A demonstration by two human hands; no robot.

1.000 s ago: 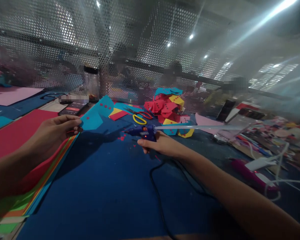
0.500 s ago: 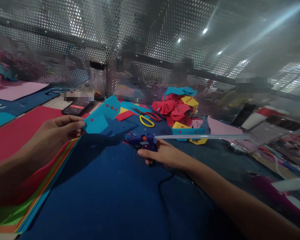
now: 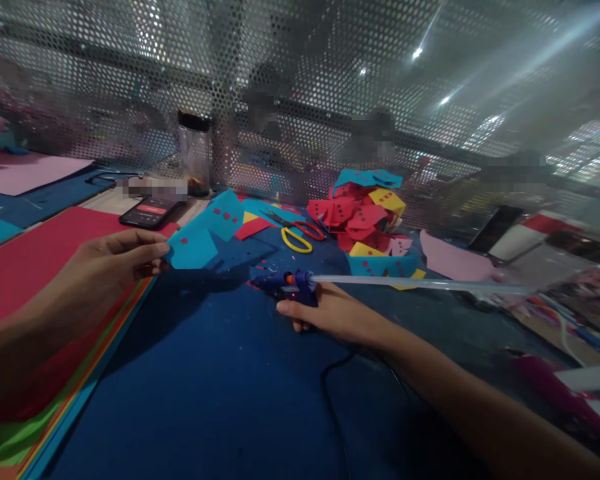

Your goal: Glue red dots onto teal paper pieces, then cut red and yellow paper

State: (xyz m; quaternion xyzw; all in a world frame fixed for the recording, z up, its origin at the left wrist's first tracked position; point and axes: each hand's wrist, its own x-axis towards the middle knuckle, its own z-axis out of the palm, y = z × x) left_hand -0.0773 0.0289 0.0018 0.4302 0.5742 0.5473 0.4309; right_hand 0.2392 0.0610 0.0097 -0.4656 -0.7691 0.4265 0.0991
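Observation:
My left hand (image 3: 107, 267) pinches the near end of a light blue paper piece (image 3: 205, 230) dotted with small red squares, holding it just above the dark blue mat (image 3: 205, 387). My right hand (image 3: 330, 313) grips a blue hot glue gun (image 3: 287, 285) with its nozzle pointing left toward the paper. A long clear glue stick (image 3: 415, 283) juts out of the gun's back to the right. The gun's black cord (image 3: 333, 400) trails toward me.
A stack of coloured sheets (image 3: 35, 280), red on top, lies at the left. A phone (image 3: 147, 212), a jar (image 3: 194, 153), yellow and red scissors (image 3: 295, 237), and a heap of folded red, yellow and blue paper pieces (image 3: 367, 220) sit before a perforated metal screen (image 3: 300, 80). Clutter fills the right side.
The view has drifted slightly, so things sit a little right of and lower than before. Both hands keep their grips; the glue gun stays close to the paper.

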